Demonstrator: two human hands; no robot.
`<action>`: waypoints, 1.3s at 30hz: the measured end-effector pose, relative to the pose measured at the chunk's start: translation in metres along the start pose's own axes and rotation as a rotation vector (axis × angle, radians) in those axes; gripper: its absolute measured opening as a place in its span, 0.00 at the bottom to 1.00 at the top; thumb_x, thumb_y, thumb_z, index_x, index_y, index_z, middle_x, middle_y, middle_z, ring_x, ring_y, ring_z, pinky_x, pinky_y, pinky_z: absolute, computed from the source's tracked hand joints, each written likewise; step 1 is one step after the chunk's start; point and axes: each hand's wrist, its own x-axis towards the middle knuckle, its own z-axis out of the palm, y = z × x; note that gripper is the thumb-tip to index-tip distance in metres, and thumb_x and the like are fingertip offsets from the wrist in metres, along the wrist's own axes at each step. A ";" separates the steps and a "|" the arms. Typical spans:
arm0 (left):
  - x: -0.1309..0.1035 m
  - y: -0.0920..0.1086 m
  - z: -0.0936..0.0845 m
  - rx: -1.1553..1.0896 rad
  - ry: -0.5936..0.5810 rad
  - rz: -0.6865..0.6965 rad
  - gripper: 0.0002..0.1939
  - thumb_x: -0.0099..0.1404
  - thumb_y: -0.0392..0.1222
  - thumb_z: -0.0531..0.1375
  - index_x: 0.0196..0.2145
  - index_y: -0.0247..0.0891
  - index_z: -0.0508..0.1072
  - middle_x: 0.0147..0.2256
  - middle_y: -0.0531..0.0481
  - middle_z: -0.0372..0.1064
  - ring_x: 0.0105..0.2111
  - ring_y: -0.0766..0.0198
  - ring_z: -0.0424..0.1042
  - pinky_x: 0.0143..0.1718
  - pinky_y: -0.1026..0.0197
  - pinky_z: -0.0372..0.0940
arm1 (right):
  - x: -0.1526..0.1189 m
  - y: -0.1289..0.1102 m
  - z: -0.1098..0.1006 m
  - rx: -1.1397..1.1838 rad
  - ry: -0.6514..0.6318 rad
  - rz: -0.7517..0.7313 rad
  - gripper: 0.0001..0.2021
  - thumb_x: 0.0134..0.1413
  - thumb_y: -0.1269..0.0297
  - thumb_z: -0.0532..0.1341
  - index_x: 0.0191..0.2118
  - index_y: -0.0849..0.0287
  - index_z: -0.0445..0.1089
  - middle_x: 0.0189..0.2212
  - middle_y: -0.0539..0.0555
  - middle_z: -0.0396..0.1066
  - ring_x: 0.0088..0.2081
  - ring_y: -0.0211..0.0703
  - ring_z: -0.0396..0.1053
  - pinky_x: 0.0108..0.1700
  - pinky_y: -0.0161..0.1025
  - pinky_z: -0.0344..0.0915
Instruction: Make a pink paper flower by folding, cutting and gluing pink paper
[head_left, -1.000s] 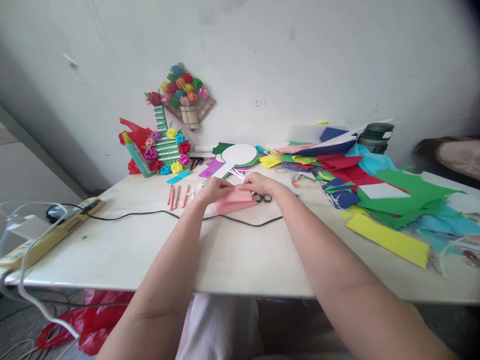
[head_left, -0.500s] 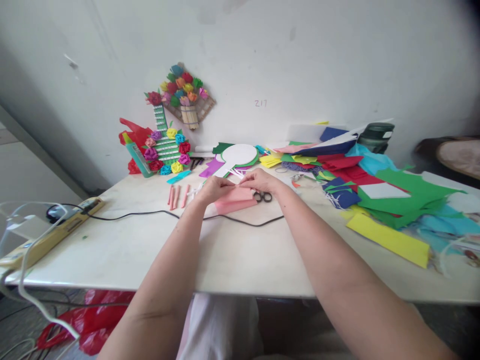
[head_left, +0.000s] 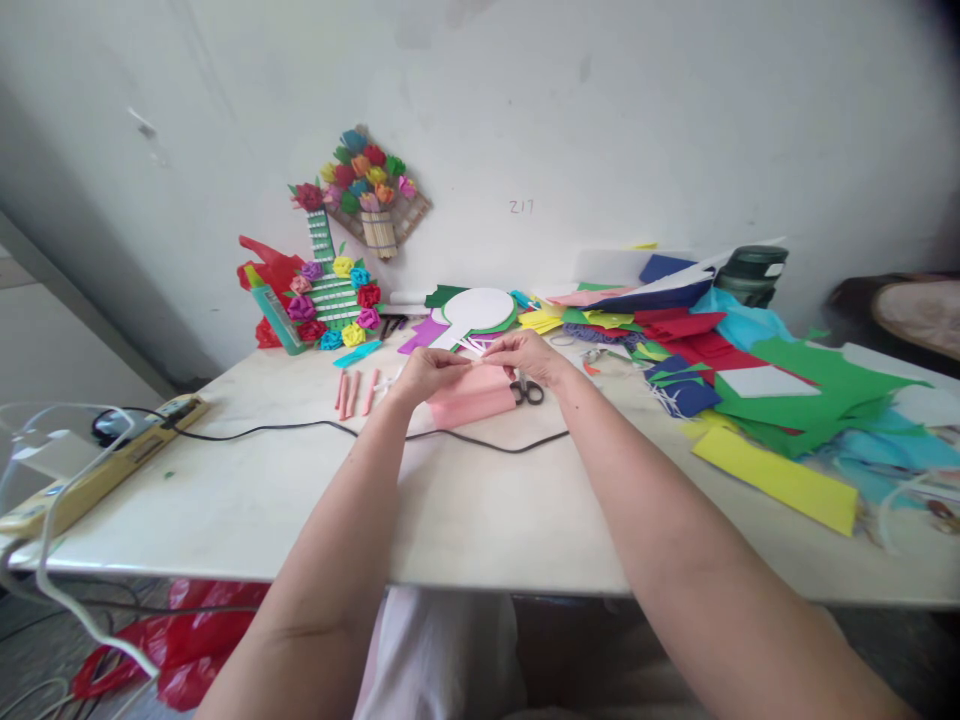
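Note:
My left hand (head_left: 433, 373) and my right hand (head_left: 525, 358) meet over the middle of the table. Both are closed in a pinch, fingertips nearly touching, on a small piece of pink paper (head_left: 478, 362) that the fingers mostly cover. Just below them a flat pink sheet (head_left: 476, 400) lies on the table. Black-handled scissors (head_left: 528, 392) rest at its right end, close under my right hand. Left of my left hand lie several pink paper rolls (head_left: 356, 394) and some white ties (head_left: 386, 383).
A white round paddle-shaped card (head_left: 480, 310) lies behind my hands. Coloured sheets (head_left: 787, 385) are heaped on the right. Paper-flower work (head_left: 337, 290) and a glue bottle (head_left: 274, 315) stand at back left. A black cable (head_left: 517, 449) crosses in front; a power strip (head_left: 112, 465) sits left.
My right hand has shifted slightly up, its fingers lifting a little. More of the pink sheet shows beneath the hands. My left hand has barely moved.

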 end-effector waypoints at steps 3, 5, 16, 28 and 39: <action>0.000 0.001 0.000 -0.029 -0.010 0.005 0.23 0.47 0.53 0.63 0.34 0.31 0.78 0.21 0.50 0.67 0.20 0.72 0.57 0.20 0.67 0.50 | -0.001 -0.001 0.000 0.014 0.000 -0.005 0.12 0.36 0.62 0.67 0.28 0.65 0.74 0.18 0.49 0.67 0.16 0.29 0.57 0.16 0.30 0.56; 0.000 0.000 0.001 -0.032 -0.015 0.009 0.23 0.47 0.54 0.63 0.34 0.31 0.77 0.21 0.49 0.67 0.20 0.71 0.57 0.20 0.67 0.51 | -0.001 -0.002 0.000 0.015 0.003 0.004 0.12 0.35 0.62 0.67 0.28 0.65 0.73 0.18 0.49 0.67 0.16 0.29 0.57 0.17 0.31 0.57; 0.007 -0.009 0.005 0.070 0.020 0.024 0.25 0.46 0.57 0.62 0.34 0.33 0.78 0.19 0.53 0.63 0.19 0.73 0.53 0.19 0.66 0.46 | -0.001 0.000 -0.001 0.033 -0.005 0.013 0.13 0.34 0.63 0.67 0.31 0.64 0.73 0.20 0.49 0.67 0.19 0.31 0.59 0.19 0.31 0.59; 0.004 -0.002 0.005 0.330 -0.041 0.061 0.19 0.52 0.55 0.57 0.26 0.34 0.74 0.20 0.52 0.65 0.21 0.69 0.57 0.20 0.66 0.49 | 0.001 -0.002 -0.001 -0.215 -0.101 0.059 0.17 0.40 0.66 0.62 0.39 0.66 0.73 0.18 0.46 0.63 0.18 0.29 0.56 0.21 0.31 0.56; 0.005 -0.004 0.007 0.488 0.040 0.127 0.15 0.54 0.50 0.55 0.27 0.35 0.74 0.23 0.49 0.70 0.23 0.66 0.63 0.23 0.65 0.52 | 0.002 -0.006 0.001 -0.277 -0.091 0.070 0.07 0.40 0.66 0.62 0.28 0.65 0.71 0.18 0.47 0.63 0.18 0.30 0.57 0.19 0.30 0.54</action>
